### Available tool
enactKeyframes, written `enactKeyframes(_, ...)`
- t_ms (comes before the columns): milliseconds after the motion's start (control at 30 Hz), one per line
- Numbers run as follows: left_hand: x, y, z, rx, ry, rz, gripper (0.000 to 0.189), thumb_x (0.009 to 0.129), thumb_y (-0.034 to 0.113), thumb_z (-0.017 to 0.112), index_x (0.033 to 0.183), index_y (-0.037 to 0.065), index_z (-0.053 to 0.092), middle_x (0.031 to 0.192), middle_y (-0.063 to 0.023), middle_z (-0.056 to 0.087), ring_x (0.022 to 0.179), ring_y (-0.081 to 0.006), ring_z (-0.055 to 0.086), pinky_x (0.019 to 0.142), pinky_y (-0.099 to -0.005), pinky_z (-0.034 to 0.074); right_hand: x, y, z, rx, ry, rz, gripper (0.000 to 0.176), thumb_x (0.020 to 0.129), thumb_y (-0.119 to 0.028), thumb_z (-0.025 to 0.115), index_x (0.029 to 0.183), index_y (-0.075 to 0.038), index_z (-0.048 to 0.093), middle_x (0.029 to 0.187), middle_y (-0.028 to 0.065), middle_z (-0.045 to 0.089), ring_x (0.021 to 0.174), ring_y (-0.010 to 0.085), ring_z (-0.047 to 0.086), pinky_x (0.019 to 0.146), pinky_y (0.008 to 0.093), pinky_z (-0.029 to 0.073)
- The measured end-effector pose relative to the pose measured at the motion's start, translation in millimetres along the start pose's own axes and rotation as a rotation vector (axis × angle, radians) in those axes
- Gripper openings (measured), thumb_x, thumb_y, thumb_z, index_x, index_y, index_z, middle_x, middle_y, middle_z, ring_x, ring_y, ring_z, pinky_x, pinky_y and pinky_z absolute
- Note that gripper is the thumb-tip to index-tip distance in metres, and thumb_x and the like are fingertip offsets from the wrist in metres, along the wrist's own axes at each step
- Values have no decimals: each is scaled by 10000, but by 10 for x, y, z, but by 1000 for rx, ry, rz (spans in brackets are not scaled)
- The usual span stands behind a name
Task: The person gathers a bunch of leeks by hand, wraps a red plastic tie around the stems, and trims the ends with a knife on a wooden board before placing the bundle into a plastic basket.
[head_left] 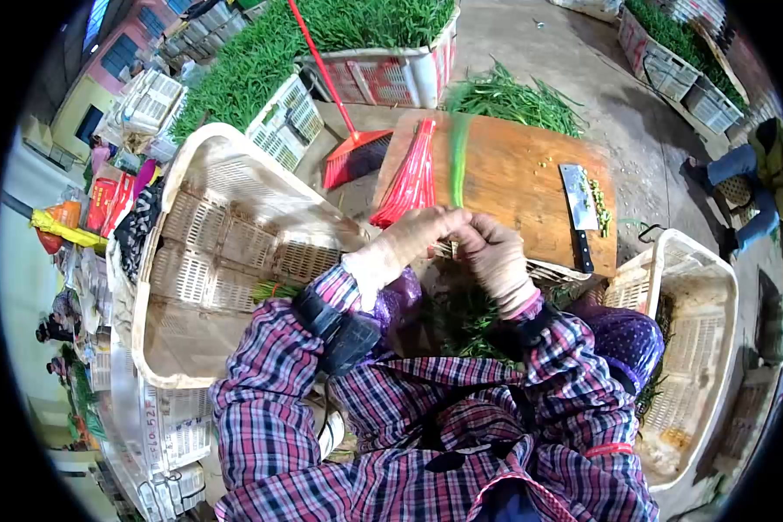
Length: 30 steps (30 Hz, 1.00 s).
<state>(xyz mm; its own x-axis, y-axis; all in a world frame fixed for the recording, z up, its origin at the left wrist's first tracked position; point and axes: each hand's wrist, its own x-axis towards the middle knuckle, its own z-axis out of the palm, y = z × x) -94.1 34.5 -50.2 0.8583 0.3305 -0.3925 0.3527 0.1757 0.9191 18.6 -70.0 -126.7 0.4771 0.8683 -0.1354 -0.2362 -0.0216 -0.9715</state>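
Green stalks [458, 163] run near to far over the table [518, 187], near ends pinched where left hand [416, 235] and right hand [496, 250] meet, both closed.

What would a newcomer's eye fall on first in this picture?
Probably the red strips fanned out at the board's left side, with the red broom standing farther left. Next, the cleaver lying on the board's right side, green bits beside its blade. At centre, the left hand and right hand meet at the lower end of green stalks.
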Motion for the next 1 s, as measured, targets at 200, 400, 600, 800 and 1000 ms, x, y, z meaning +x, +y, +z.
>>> enactKeyframes(200,564,-479,-512,-500,343,-21,247,818,240,629,902,8,615,908,-122,637,865,-224,617,798,-405,514,126,321,275,42,-79,96,171,837,-195,663,842,-26,640,715,22,622,659,102,549,611,263,456)
enactKeyframes(400,809,-629,-1189,-556,183,-77,283,858,237,566,1002,-5,598,956,-113,638,884,-229,624,809,-410,522,283,1342,-123,174,159,531,77,828,-77,622,884,-24,623,767,12,616,660,108,553,605,241,454)
enactKeyframes(600,1275,-906,-1328,-420,189,-250,297,870,251,560,1018,-4,595,990,-136,634,884,-235,630,770,-381,538,306,1563,141,370,170,763,350,836,-233,661,1108,-60,523,878,27,622,698,142,592,594,299,496)
enactKeyframes(800,1670,-1202,-1283,-282,216,-365,332,833,290,593,1013,10,602,1031,-122,624,947,-247,601,757,-428,534,453,1809,310,398,206,711,180,828,-178,656,913,-33,592,682,47,603,512,141,549,470,286,472)
enactKeyframes(1000,1756,-1307,-1317,-301,229,-384,368,831,292,593,1046,-5,580,1047,-147,616,954,-261,599,755,-443,534,396,1367,223,416,155,737,95,813,-99,603,797,-7,583,627,60,575,435,152,508,409,284,438)
